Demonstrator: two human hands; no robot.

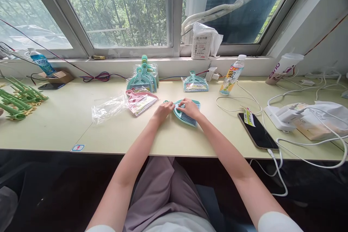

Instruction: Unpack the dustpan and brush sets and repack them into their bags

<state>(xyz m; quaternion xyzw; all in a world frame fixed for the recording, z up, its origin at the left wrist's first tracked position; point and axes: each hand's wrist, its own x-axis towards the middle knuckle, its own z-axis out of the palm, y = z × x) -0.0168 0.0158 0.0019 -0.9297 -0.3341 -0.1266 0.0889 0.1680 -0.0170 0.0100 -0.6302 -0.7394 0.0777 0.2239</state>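
A small teal dustpan and brush set (187,117) lies on the table in front of me, its handle pointing left and its bristles to the right. My left hand (163,111) is closed around the handle end. With bent fingers, my right hand (190,108) grips the set where the handle meets the head, covering part of it. Just left of my hands is a pink dustpan and brush set (143,102) with a printed label. Crumpled clear plastic bags (108,109) lie beside the pink set.
Bagged teal sets (141,79) stand stacked by the sill; another teal set (195,82) is farther right. A drink bottle (232,75), phone (257,130), power strip (280,117), white cables and cup (284,68) occupy the right. Green plastic parts (19,99) lie far left.
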